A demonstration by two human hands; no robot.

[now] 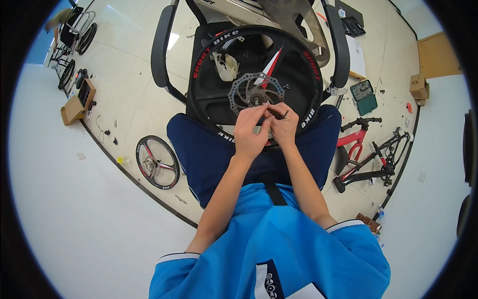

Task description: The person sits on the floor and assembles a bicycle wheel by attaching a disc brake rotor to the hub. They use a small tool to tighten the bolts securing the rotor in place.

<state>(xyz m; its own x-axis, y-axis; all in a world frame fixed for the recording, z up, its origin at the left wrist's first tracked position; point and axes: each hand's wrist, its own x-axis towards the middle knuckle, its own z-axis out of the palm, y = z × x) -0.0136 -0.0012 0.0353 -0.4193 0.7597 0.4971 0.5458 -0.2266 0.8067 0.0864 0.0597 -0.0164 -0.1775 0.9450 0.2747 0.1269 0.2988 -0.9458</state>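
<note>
Forearms (pixel 223 192) extended, converging; left hand (pixel 250 133), right hand (pixel 285 128) meet above wheel (pixel 271 69), fingers bent, fingertips together; grip: cannot tell.

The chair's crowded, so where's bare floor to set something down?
Bare floor shows between the left armrest and the floor wheel. Small parts lie near the box; the green case, red frame and black frame crowd the right.

Black wheel (pixel 315 89), silver disc rotor (pixel 235 91) uppermost
</note>
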